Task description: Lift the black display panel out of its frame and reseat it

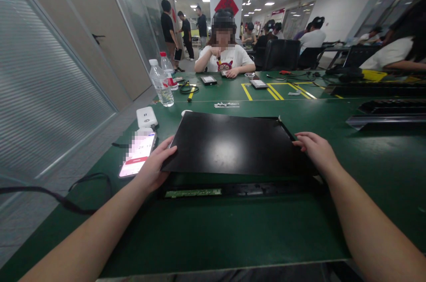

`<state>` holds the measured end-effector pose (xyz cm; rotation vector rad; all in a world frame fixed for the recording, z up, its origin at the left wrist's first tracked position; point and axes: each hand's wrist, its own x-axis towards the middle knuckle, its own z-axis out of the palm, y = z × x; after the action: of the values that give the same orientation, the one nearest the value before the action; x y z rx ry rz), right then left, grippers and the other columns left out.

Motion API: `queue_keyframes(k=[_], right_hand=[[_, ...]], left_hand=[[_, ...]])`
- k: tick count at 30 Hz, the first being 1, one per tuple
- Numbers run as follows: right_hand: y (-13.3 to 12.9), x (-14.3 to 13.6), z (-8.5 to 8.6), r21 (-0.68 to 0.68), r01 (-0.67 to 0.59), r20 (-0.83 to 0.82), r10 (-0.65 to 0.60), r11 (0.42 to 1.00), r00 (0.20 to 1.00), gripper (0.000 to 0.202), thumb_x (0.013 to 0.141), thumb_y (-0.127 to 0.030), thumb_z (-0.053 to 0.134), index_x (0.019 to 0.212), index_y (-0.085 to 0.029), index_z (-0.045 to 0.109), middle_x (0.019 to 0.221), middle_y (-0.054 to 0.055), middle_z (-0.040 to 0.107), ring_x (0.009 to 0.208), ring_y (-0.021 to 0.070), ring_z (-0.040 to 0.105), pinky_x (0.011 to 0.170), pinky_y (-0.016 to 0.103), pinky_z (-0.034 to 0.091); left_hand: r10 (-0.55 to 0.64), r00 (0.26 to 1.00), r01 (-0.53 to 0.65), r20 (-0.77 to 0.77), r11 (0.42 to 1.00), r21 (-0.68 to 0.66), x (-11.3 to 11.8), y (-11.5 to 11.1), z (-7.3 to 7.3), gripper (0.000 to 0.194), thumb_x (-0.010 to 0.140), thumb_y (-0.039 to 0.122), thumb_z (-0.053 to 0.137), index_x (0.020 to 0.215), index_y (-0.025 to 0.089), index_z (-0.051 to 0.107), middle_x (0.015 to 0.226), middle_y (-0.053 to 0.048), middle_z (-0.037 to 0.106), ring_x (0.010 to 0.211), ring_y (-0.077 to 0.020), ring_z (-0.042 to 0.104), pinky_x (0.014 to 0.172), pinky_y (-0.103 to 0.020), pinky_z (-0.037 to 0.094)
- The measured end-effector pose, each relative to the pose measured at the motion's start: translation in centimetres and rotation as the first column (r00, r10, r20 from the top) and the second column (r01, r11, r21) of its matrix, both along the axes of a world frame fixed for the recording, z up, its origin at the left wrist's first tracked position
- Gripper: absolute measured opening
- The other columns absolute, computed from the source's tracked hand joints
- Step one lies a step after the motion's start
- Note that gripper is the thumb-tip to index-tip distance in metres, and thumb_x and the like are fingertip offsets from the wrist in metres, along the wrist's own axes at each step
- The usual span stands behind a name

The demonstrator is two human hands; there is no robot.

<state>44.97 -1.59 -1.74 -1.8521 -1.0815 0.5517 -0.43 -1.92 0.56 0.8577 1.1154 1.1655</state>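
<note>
A glossy black screen panel (229,144) is tilted above the green table in front of me, its left side raised. My left hand (158,160) grips the panel's left edge, thumb on top and fingers underneath. At the right edge, my right hand (316,151) has its fingers curled against the panel's side; its thumb is hidden. Beneath the panel lies a thin black frame (282,123), showing at the far right corner and along the near side. A green circuit board strip (193,193) shows in the near side of the frame.
A lit phone (140,153), a white power bank (146,117) and water bottles (162,84) stand at the left. Across the green table (376,171), a person (229,57) handles a small drive. Metal strips (399,121) lie at right. A black cable (60,200) crosses the left edge.
</note>
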Motion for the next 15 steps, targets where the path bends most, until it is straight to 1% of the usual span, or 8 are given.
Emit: queue_keyframes(k=[4, 9, 12, 15], right_hand=[[-0.03, -0.03, 0.0, -0.002, -0.009, 0.004, 0.009, 1.0, 1.0, 0.026, 0.077, -0.043, 0.063, 0.09, -0.024, 0.075, 0.085, 0.007, 0.078, 0.08, 0.0238, 0.068, 0.072, 0.035, 0.051], [0.02, 0.16, -0.15, 0.007, -0.005, 0.041, 0.005, 1.0, 0.999, 0.027, 0.076, -0.044, 0.064, 0.09, -0.024, 0.076, 0.085, 0.007, 0.078, 0.076, 0.0236, 0.067, 0.071, 0.036, 0.051], [0.13, 0.47, -0.4, 0.004, -0.012, 0.057, 0.012, 1.0, 0.998, 0.026, 0.077, -0.045, 0.065, 0.091, -0.025, 0.075, 0.085, 0.007, 0.079, 0.074, 0.0237, 0.066, 0.07, 0.036, 0.05], [0.28, 0.92, -0.79, 0.005, -0.011, 0.059, 0.011, 1.0, 0.998, 0.025, 0.076, -0.044, 0.066, 0.091, -0.026, 0.076, 0.085, 0.007, 0.078, 0.074, 0.0239, 0.065, 0.067, 0.036, 0.05]], left_hand=[[0.003, 1.0, -0.003, -0.01, 1.0, 0.0, 0.11, -0.02, -0.02, 0.054, 0.073, 0.026, 0.081, 0.127, 0.023, 0.072, 0.115, -0.009, 0.078, 0.094, -0.0295, 0.075, 0.062, -0.03, 0.056], [0.031, 0.999, -0.032, -0.022, 0.999, -0.009, 0.13, -0.05, -0.1, 0.054, 0.071, 0.025, 0.082, 0.123, 0.022, 0.072, 0.112, -0.009, 0.079, 0.095, -0.0304, 0.075, 0.062, -0.031, 0.056], [0.039, 0.998, -0.039, -0.043, 0.999, -0.007, 0.1, -0.03, -0.22, 0.051, 0.071, 0.025, 0.082, 0.121, 0.023, 0.072, 0.109, -0.009, 0.078, 0.095, -0.0313, 0.074, 0.064, -0.032, 0.056], [0.045, 0.999, -0.046, -0.03, 0.999, -0.004, 0.05, 0.01, -0.42, 0.049, 0.071, 0.025, 0.082, 0.12, 0.023, 0.072, 0.108, -0.009, 0.078, 0.097, -0.0306, 0.074, 0.067, -0.032, 0.056]])
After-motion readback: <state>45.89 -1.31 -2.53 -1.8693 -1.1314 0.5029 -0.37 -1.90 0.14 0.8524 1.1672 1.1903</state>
